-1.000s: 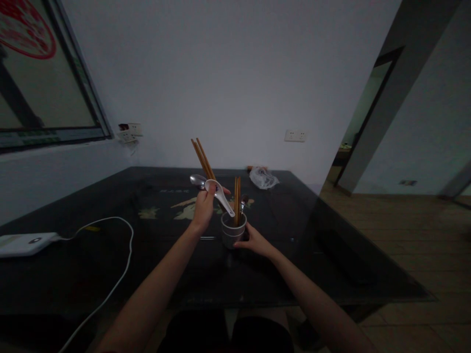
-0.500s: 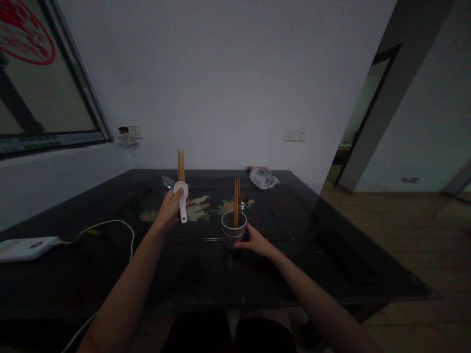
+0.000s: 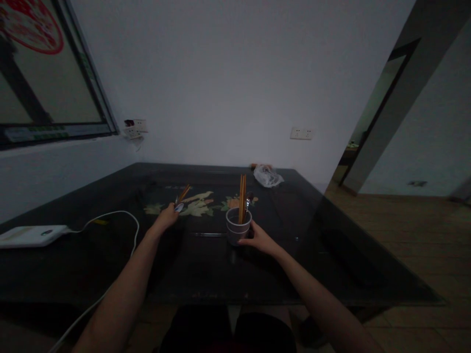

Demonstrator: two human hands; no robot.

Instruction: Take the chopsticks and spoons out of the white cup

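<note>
My left hand (image 3: 166, 216) is low over the table on the left, fingers closed round a small bundle. Wooden chopsticks (image 3: 184, 193) stick out of it, leaning away to the right, with a white spoon (image 3: 178, 208) beside them. What else the fingers hold is hidden. My right hand (image 3: 259, 239) grips the lower right side of a grey cup (image 3: 235, 236), which stands upright on the table. More wooden chopsticks (image 3: 242, 196) and a metal spoon (image 3: 249, 199) rise from the cup.
The dark glossy table (image 3: 206, 274) bears a printed flower pattern. A crumpled clear plastic bag (image 3: 268, 177) lies at the back by the wall. On the left sits a white power bank (image 3: 33, 236) with a white cable (image 3: 123, 212). A long dark object (image 3: 349, 257) lies at the right.
My left hand has come down towards the table, and its chopsticks have gone from upright to tilted low to the right. The right hand stays on the cup. The view has shifted slightly.
</note>
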